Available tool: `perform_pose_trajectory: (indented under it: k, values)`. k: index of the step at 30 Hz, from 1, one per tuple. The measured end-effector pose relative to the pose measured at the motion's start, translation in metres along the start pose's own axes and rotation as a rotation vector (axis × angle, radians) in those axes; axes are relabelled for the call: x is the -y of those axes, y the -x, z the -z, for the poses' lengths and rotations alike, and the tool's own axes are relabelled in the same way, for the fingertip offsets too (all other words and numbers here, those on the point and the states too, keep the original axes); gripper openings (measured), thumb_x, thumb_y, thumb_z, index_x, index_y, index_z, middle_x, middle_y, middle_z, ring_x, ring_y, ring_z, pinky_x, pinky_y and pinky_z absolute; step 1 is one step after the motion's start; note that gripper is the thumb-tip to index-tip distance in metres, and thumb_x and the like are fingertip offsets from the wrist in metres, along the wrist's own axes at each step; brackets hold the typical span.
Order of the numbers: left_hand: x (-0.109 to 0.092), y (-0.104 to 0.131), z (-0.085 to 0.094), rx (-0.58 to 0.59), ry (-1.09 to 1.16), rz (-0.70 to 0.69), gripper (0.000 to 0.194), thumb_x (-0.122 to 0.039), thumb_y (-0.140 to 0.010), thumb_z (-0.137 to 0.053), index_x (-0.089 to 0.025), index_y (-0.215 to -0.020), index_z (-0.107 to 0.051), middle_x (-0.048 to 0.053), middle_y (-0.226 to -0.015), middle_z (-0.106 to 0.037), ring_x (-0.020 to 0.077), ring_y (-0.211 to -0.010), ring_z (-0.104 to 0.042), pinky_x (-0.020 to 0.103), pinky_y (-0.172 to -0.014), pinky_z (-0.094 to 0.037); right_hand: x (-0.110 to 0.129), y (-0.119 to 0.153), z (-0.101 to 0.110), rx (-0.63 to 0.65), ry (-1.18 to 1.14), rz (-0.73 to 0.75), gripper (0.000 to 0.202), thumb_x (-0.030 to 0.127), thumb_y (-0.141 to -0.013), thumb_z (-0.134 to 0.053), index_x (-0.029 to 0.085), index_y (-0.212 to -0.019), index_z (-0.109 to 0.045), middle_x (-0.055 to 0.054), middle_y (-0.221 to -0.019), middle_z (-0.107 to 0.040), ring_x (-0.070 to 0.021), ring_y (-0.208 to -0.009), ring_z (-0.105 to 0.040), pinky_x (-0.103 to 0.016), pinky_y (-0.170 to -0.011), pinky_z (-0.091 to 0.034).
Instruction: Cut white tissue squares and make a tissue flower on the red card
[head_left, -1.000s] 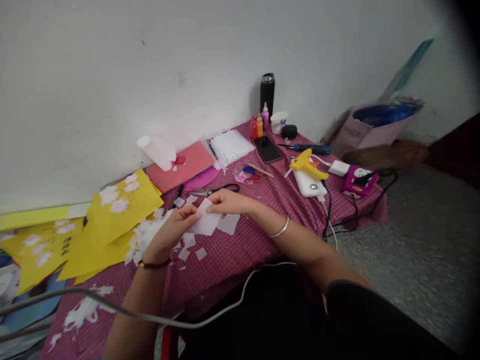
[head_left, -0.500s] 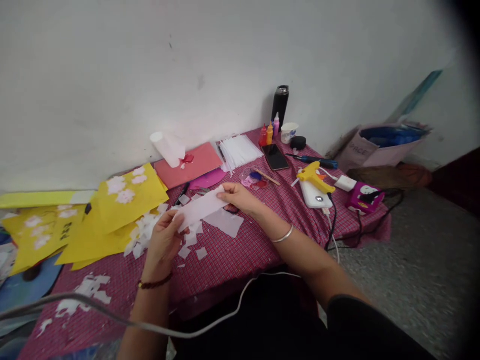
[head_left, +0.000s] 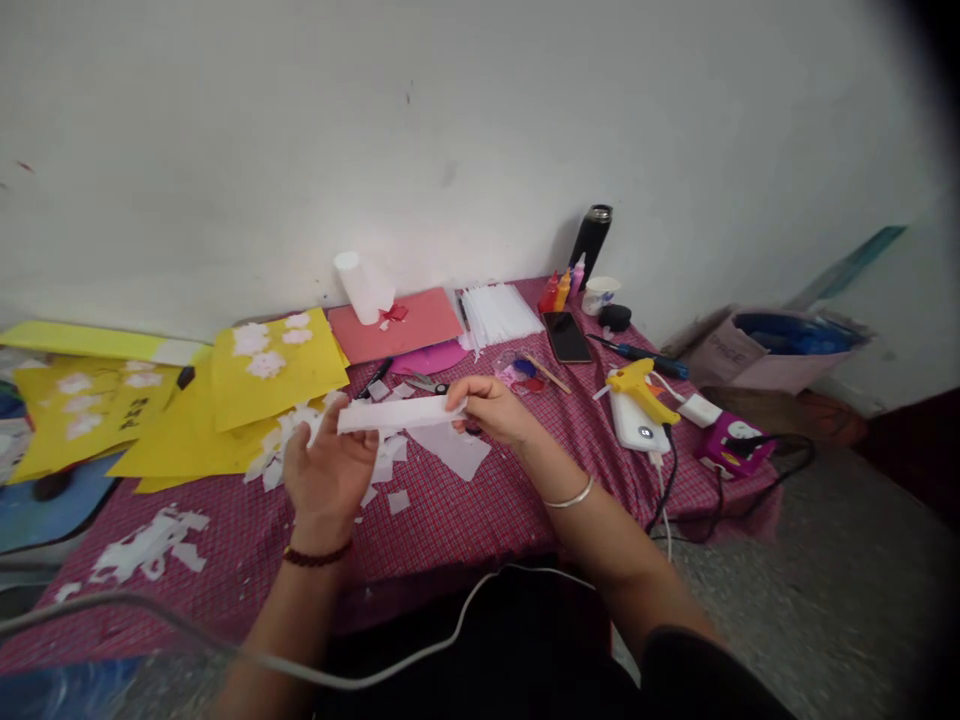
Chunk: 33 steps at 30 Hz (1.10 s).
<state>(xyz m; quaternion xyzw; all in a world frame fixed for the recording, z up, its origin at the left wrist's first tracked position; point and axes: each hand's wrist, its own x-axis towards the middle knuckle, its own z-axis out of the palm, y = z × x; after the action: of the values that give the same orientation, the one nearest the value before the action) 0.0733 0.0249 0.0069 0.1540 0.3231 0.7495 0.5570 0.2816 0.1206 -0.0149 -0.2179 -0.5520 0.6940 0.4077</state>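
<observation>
A narrow strip of whitish paper (head_left: 401, 413) stretches between my two hands above the table. My right hand (head_left: 487, 408) pinches its right end. At the left end, my left hand (head_left: 330, 470) has its palm turned up and its fingers apart, with the strip's end against the fingers. Under the strip lie a larger pale sheet (head_left: 454, 450) and small cut squares (head_left: 399, 502). Scissors (head_left: 427, 385) rest just behind the strip, partly hidden by my right hand.
Yellow sheets with pink paper flowers (head_left: 281, 385) cover the left. Behind are a red sheet (head_left: 424, 325), white sticks (head_left: 501, 315) and a black bottle (head_left: 591, 245). A yellow glue gun (head_left: 641, 388), power bank (head_left: 637, 430) and cables lie right. A white cable (head_left: 330, 680) crosses in front.
My left hand has opened and turned palm up; it was pinching the strip's left end. The strip now looks narrower and more level. The camera view has shifted slightly.
</observation>
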Motion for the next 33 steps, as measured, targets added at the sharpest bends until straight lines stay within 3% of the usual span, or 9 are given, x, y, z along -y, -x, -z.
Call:
perform_pose_trajectory:
  k: [3, 5, 8, 12, 17, 20, 23, 27, 33]
  values:
    - [0.022, 0.007, -0.010, -0.075, 0.164, 0.161, 0.060, -0.070, -0.089, -0.047, -0.015, -0.104, -0.068, 0.015, -0.103, -0.071, 0.0239, -0.102, -0.068, 0.038, -0.087, -0.059, -0.002, 0.000, -0.004, -0.040, 0.141, 0.017, 0.012, 0.022, -0.074, -0.059, 0.015, -0.077, -0.068, 0.003, -0.063, -0.064, -0.0069, -0.051, -0.058, -0.018, -0.051, -0.044]
    - [0.035, 0.011, -0.016, -0.019, 0.161, 0.272, 0.061, -0.069, -0.090, -0.049, -0.013, -0.107, -0.066, 0.018, -0.111, -0.070, 0.0269, -0.112, -0.066, 0.045, -0.095, -0.056, -0.003, 0.000, -0.006, -0.018, 0.246, 0.028, 0.014, 0.018, -0.076, -0.055, 0.015, -0.079, -0.069, 0.002, -0.070, -0.066, -0.0067, -0.054, -0.059, -0.019, -0.055, -0.047]
    - [0.043, 0.011, -0.020, 0.038, 0.053, 0.308, 0.035, -0.045, -0.091, -0.061, -0.014, -0.106, -0.066, 0.014, -0.110, -0.072, 0.0236, -0.107, -0.068, 0.041, -0.094, -0.056, -0.006, -0.001, -0.008, 0.028, 0.393, 0.076, 0.021, 0.009, -0.075, -0.049, 0.014, -0.078, -0.069, 0.001, -0.077, -0.065, -0.0058, -0.056, -0.057, -0.019, -0.057, -0.047]
    - [0.041, -0.001, -0.018, -0.045, -0.159, 0.299, 0.008, -0.017, -0.082, -0.067, -0.014, -0.090, -0.067, 0.006, -0.084, -0.073, 0.0162, -0.074, -0.068, 0.028, -0.069, -0.057, -0.012, -0.003, -0.007, 0.089, 0.586, 0.171, 0.030, -0.001, -0.073, -0.044, 0.014, -0.077, -0.069, 0.000, -0.079, -0.062, -0.0071, -0.062, -0.058, -0.020, -0.061, -0.047]
    - [0.025, -0.023, -0.016, -0.163, -0.196, 0.305, 0.014, -0.001, -0.074, -0.060, -0.015, -0.072, -0.062, 0.003, -0.069, -0.067, 0.0128, -0.056, -0.061, 0.022, -0.050, -0.049, -0.013, -0.006, 0.004, 0.094, 0.864, 0.270, 0.041, 0.000, -0.079, -0.047, 0.014, -0.109, -0.071, -0.006, -0.099, -0.068, -0.0155, -0.092, -0.063, -0.029, -0.085, -0.049]
    - [0.004, -0.041, -0.013, -0.193, -0.159, 0.215, 0.023, 0.006, -0.072, -0.055, -0.015, -0.064, -0.059, 0.000, -0.059, -0.062, 0.0094, -0.050, -0.057, 0.018, -0.047, -0.048, -0.011, -0.008, 0.016, -0.028, 1.157, 0.136, 0.045, 0.010, -0.086, -0.053, 0.012, -0.129, -0.063, -0.013, -0.117, -0.066, -0.0205, -0.108, -0.059, -0.034, -0.097, -0.044]
    - [-0.019, -0.059, -0.005, -0.234, -0.123, 0.094, 0.028, 0.012, -0.071, -0.054, -0.015, -0.065, -0.060, -0.003, -0.062, -0.064, 0.0060, -0.054, -0.060, 0.013, -0.055, -0.053, -0.014, -0.010, 0.023, -0.041, 1.392, -0.035, 0.045, 0.019, -0.088, -0.057, 0.012, -0.132, -0.062, -0.016, -0.121, -0.064, -0.0244, -0.114, -0.057, -0.035, -0.100, -0.042]
    - [-0.040, -0.078, 0.012, -0.276, -0.079, 0.000, 0.030, 0.013, -0.074, -0.052, -0.014, -0.068, -0.061, -0.003, -0.066, -0.067, 0.0057, -0.061, -0.065, 0.014, -0.068, -0.059, -0.020, -0.010, 0.018, -0.095, 1.546, -0.117, 0.050, 0.025, -0.086, -0.062, 0.015, -0.135, -0.060, -0.017, -0.124, -0.062, -0.0286, -0.117, -0.056, -0.038, -0.100, -0.041]
    - [-0.051, -0.088, 0.037, -0.302, -0.011, -0.026, 0.028, 0.012, -0.076, -0.058, -0.015, -0.066, -0.059, -0.005, -0.063, -0.066, 0.0047, -0.060, -0.065, 0.017, -0.074, -0.061, -0.025, -0.009, 0.017, -0.144, 1.548, -0.184, 0.050, 0.028, -0.085, -0.063, 0.016, -0.134, -0.060, -0.019, -0.122, -0.063, -0.0327, -0.118, -0.057, -0.041, -0.098, -0.042]
